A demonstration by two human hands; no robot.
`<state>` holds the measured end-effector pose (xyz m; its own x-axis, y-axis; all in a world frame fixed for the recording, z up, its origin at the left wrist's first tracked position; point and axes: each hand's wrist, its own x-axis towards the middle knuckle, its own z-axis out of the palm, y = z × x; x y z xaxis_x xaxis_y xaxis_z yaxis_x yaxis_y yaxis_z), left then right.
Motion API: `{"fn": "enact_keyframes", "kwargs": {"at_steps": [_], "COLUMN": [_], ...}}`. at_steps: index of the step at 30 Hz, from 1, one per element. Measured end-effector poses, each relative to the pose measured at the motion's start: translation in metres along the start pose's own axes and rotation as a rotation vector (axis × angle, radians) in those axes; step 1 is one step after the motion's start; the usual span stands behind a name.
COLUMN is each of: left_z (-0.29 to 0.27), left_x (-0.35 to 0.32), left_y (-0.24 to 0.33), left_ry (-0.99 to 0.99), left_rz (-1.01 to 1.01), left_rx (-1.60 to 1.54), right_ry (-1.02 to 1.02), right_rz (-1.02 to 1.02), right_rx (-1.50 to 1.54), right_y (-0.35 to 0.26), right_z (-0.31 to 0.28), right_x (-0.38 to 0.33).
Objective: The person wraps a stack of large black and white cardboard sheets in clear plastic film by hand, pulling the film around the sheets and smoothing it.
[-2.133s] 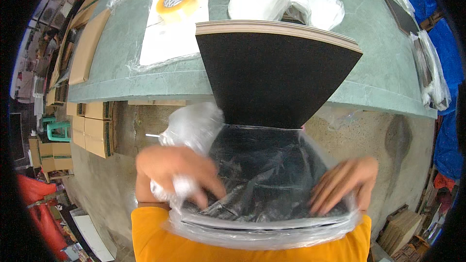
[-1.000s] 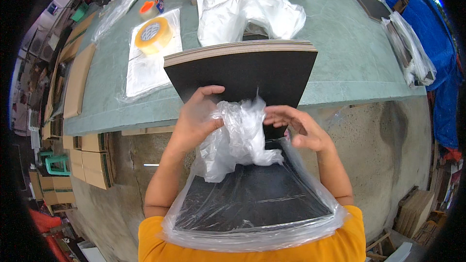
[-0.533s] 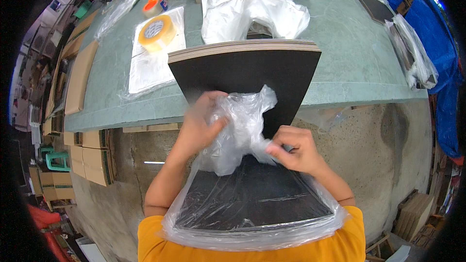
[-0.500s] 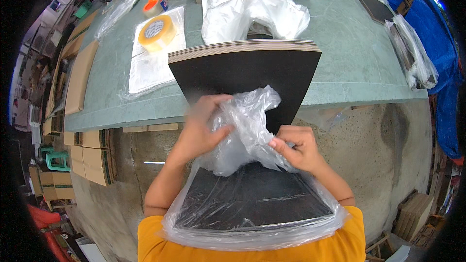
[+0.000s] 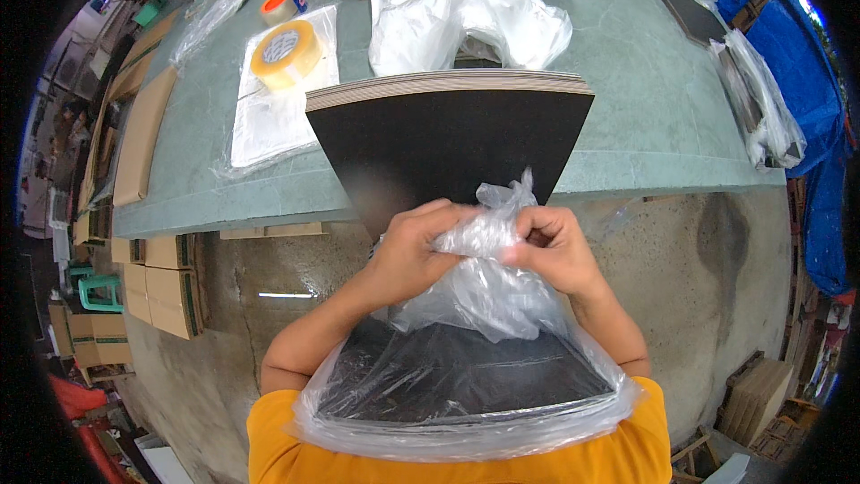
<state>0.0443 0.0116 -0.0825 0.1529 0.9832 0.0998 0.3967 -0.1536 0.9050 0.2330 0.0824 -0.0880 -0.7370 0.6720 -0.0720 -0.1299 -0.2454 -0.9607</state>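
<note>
A stack of black boards (image 5: 448,139) leans from my chest up onto the edge of the green table (image 5: 627,116). Its lower half sits inside a clear plastic bag (image 5: 466,394). My left hand (image 5: 414,246) and my right hand (image 5: 548,249) both grip the bunched loose plastic of that bag over the middle of the boards, thumbs close together. A crumpled tuft of plastic sticks up between the hands.
On the table lie a heap of white plastic bags (image 5: 457,9), a roll of yellow tape (image 5: 285,52) on a white sheet, an orange tape roll (image 5: 276,5), and wrapped black boards (image 5: 757,99) at right. Cardboard boxes (image 5: 166,291) stand under the table's left side. Blue tarp (image 5: 806,63) hangs right.
Both hands went from the bag's lower corners up to the middle of the boards and gathered the loose plastic. In the last half second the hands closed together on the bunch.
</note>
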Motion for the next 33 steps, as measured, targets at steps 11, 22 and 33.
{"fn": "enact_keyframes", "kwargs": {"at_steps": [11,22,33], "left_z": [-0.051,0.004,-0.001], "left_x": [-0.034,0.016,0.011], "left_y": [-0.013,0.029,0.005], "left_ry": [0.667,-0.144,-0.087], "left_rz": [-0.158,0.131,0.142], "left_rx": [-0.414,-0.056,-0.088], "right_ry": [0.074,0.088,-0.022], "right_rz": [0.144,0.088,0.035], "right_rx": [0.159,0.286,0.390], "right_y": [0.002,-0.003,-0.005], "right_z": [-0.040,0.001,-0.016], "right_x": [-0.025,0.001,0.006]}}
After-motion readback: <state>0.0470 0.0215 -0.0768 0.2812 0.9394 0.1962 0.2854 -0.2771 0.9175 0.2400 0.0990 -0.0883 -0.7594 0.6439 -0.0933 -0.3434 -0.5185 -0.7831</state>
